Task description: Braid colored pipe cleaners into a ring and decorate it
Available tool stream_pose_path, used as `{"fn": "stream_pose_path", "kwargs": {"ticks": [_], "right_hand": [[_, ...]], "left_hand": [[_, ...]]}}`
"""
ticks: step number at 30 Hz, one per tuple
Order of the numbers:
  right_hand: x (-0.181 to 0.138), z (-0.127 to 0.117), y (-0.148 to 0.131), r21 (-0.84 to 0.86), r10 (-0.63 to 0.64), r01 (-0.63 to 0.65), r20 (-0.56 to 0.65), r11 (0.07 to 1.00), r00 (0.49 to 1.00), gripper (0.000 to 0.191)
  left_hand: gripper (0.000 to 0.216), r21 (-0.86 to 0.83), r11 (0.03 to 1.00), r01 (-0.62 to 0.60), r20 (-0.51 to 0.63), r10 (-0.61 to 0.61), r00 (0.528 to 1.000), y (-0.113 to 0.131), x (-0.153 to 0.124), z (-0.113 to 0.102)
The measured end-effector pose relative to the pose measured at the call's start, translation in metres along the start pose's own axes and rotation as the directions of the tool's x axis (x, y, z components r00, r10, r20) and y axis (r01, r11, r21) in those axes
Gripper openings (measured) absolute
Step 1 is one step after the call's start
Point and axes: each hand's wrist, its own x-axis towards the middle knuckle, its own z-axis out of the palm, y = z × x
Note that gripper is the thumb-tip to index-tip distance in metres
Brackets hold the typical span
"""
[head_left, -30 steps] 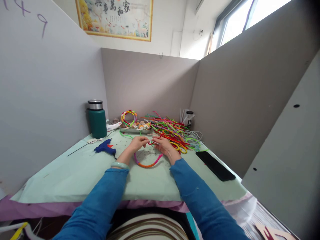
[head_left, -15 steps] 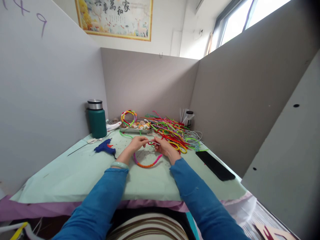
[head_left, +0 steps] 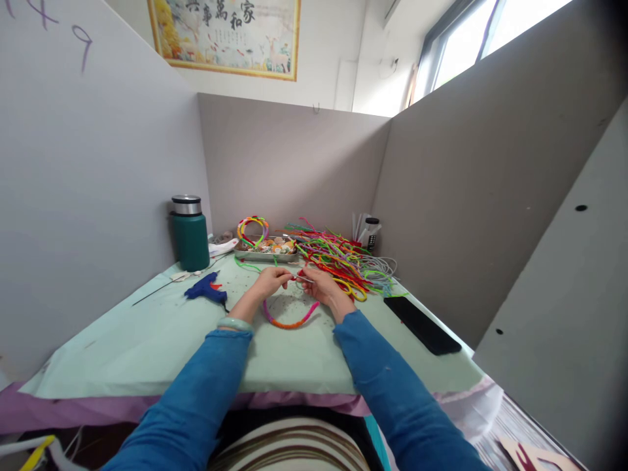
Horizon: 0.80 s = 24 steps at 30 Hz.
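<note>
A curved hoop (head_left: 289, 326) wrapped in fuzzy pipe cleaner, purple, orange and pink, hangs below my two hands. My left hand (head_left: 269, 282) pinches the hoop's far side, its fingertips closed. Close beside it, my right hand (head_left: 321, 286) has its fingers closed around a red pipe cleaner (head_left: 305, 272) and a thin grey length of the hoop. The fingertips are almost touching, and they hide part of what they grip. Just right of my right hand lie yellow scissor handles (head_left: 360, 292).
A heap of coloured pipe cleaners (head_left: 333, 252) lies at the back right. Behind my hands stands a metal tray (head_left: 265, 257) of small pieces, with a finished-looking colourful ring (head_left: 252, 222) on it. A blue glue gun (head_left: 206, 288), green bottle (head_left: 190, 235) and black phone-like slab (head_left: 422, 325) flank them.
Both hands stay in nearly the same place. The fingers of my right hand have shifted slightly, and the red pipe cleaner near them sits a little differently. The hoop has barely moved.
</note>
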Motion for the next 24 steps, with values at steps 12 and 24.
{"fn": "stream_pose_path", "kwargs": {"ticks": [12, 24], "right_hand": [[0.001, -0.006, 0.0, -0.025, 0.027, -0.025, 0.074, 0.999, 0.997, 0.011], [0.001, -0.003, 0.001, -0.08, -0.014, 0.009, -0.071, 0.997, 0.997, 0.012]], "left_hand": [[0.022, -0.162, 0.986, 0.036, 0.013, -0.035, 0.999, 0.013, -0.005, 0.0], [0.024, -0.111, 0.993, 0.029, 0.091, -0.018, 0.996, 0.017, -0.009, 0.0]]}}
